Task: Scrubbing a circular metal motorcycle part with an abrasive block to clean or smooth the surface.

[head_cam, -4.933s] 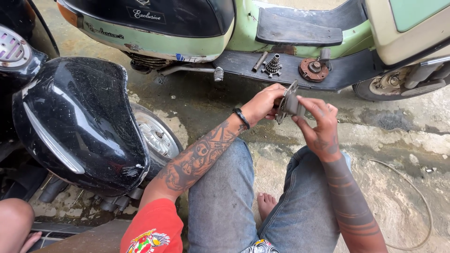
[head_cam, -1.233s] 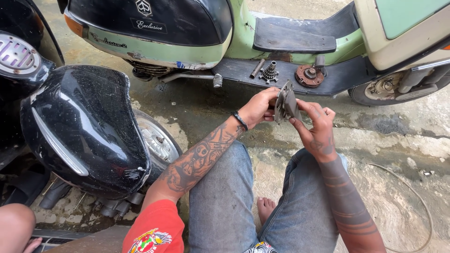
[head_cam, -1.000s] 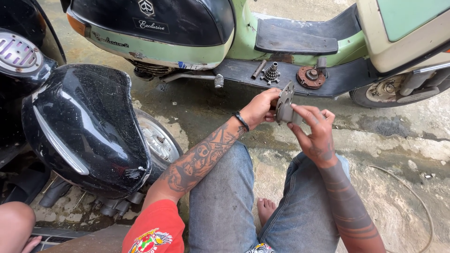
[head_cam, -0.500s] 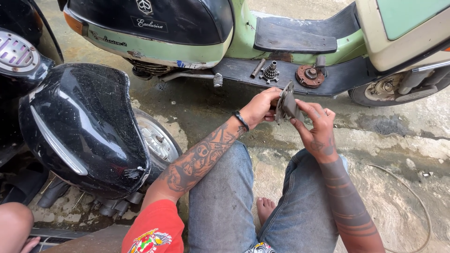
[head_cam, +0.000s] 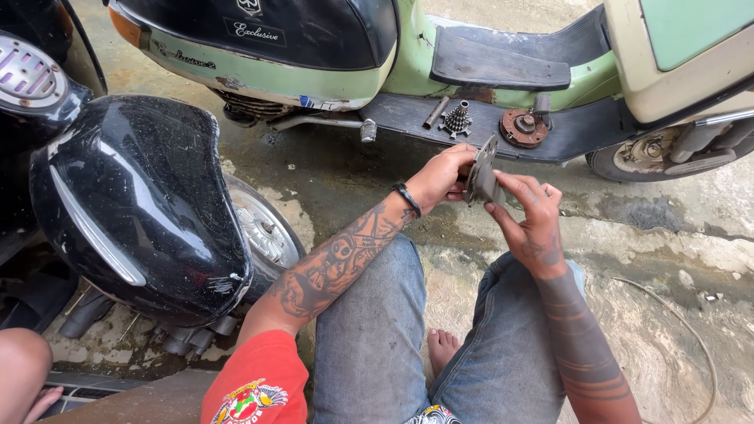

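Observation:
A flat grey metal plate point(head_cam: 483, 171) stands on edge between my two hands, above my knees. My left hand point(head_cam: 442, 177) grips the plate from its left side, fingers curled round it. Against the plate's right face rests my right hand point(head_cam: 532, 216), fingers spread and the palm turned up. On the green scooter's footboard point(head_cam: 408, 118) just beyond lie a short metal rod point(head_cam: 436, 112), a small toothed gear part point(head_cam: 457, 121) and a rusty round hub point(head_cam: 523, 127).
A black scooter fender and wheel point(head_cam: 149, 212) stand close at my left. The green scooter point(head_cam: 393, 55) spans the top, its wheel point(head_cam: 652, 157) at right. Wet concrete lies below, with a thin wire loop point(head_cam: 691, 345) at right. Another person's knee point(head_cam: 23, 369) shows bottom left.
My right hand has kept shifting on the plate's right face, fingers opening and sliding a little. The plate and left hand have stayed nearly in place.

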